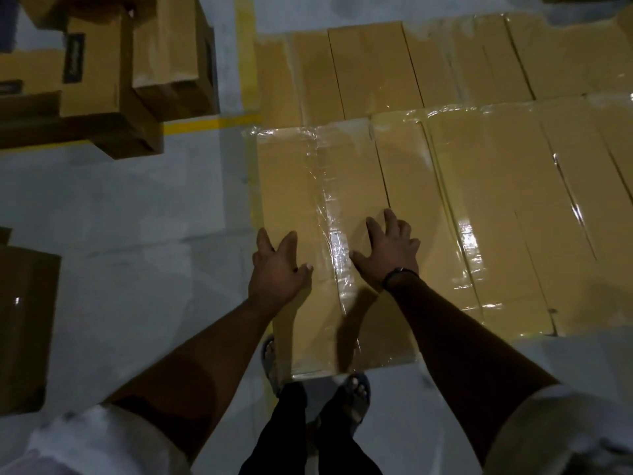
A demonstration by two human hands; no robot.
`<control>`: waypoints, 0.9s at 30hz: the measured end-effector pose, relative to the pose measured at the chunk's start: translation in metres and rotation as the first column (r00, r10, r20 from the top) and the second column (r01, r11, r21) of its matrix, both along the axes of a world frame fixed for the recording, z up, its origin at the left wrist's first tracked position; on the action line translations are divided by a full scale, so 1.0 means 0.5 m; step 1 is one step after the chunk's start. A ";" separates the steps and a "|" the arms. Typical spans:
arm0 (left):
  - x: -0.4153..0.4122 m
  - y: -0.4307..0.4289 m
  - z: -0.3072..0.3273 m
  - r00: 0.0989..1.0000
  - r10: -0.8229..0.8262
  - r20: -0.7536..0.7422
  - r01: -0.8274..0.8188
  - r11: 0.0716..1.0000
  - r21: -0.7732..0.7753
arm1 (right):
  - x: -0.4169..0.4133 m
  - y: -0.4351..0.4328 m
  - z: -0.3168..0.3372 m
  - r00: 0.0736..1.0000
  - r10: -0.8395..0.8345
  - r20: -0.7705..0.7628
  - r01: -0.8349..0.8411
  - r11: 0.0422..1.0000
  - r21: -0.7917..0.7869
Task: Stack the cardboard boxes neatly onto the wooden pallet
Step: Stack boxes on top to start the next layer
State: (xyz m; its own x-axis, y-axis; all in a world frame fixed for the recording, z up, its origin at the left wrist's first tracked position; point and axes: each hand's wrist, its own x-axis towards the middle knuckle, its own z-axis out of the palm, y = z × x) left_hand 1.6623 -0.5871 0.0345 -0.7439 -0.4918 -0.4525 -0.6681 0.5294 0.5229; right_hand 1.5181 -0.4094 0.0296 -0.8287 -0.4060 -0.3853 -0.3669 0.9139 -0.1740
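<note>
Our forearms reach down past white sleeves (85, 440), and both hands land on the task's thing: the cardboard box (291, 186) at the near left corner of the stacked layer, its top sealed with a glossy tape seam (327, 214). Left hand (279, 269) sits by the box's left edge, fingers spread and flat on the card. Right hand (390, 250) lies just across the seam, fingers fanned wide too, nothing pinched, a dark wristband (399, 274) on the wrist. We read this as the placing step: box down, being squared up. Look at its near edge: it juts toward our sandalled feet (356, 392) beyond the neighbouring boxes (479, 200) on the right, so the next move probably calls for a level push forward with both palms until that edge runs flush, without skewing it. Behind, a rear row (373, 70) fills the layer. The wooden pallet we cannot see; it's hidden under the cardboard. Off left, past the yellow floor line (205, 123), loose boxes (102, 73) wait, and one more box (24, 323) sits at the left border.
</note>
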 end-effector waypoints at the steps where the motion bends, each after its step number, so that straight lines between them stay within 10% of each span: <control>1: 0.007 0.005 0.001 1.000 -0.010 0.006 0.010 1.000 0.001 | 0.009 0.011 -0.001 0.999 0.032 0.000 -0.032 0.999 0.012; 17: 0.248 0.213 0.080 0.894 -0.274 0.355 0.276 0.960 0.045 | 0.271 0.306 0.053 0.943 0.261 0.208 -0.298 0.939 0.174; 27: 0.288 0.251 0.069 0.940 -0.203 0.274 0.227 0.972 -0.059 | 0.274 0.356 0.053 0.932 0.352 0.084 -0.360 0.926 0.115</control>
